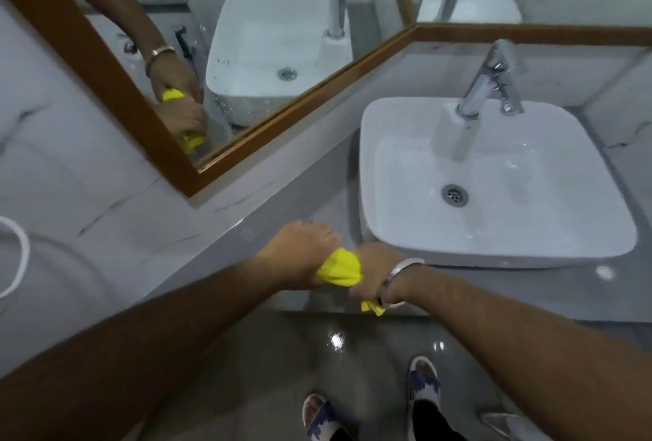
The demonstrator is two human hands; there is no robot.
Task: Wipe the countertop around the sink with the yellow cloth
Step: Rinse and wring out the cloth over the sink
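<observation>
Grey countertop (494,285) beside sink (494,253) — left hand (300,250), right hand (374,274) both clenched on yellow cloth (340,267), twisting; risk: wrung water dripping onto floor (282,352).

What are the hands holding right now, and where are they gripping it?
Both hands grip the yellow cloth: left hand on one end, right hand on the other.

Tabletop (529,292): grey stone-like slab, polished, glossy, with light reflections near 4 o'clock. Sink (494,250) at 3 o'clock: white ceramic look, smooth, glazed. Faucet (488,82) at 1 o'clock: bright chromed metal, mirror finish. Drain (454,194): metal. Yellow cloth (340,267) at centre: soft fabric, matt, bunched. Mirror frame (282,119) at 11 o'clock: brown wood, satin. Floor (268,370) at 6 o'clock: glossy grey tile.
</observation>
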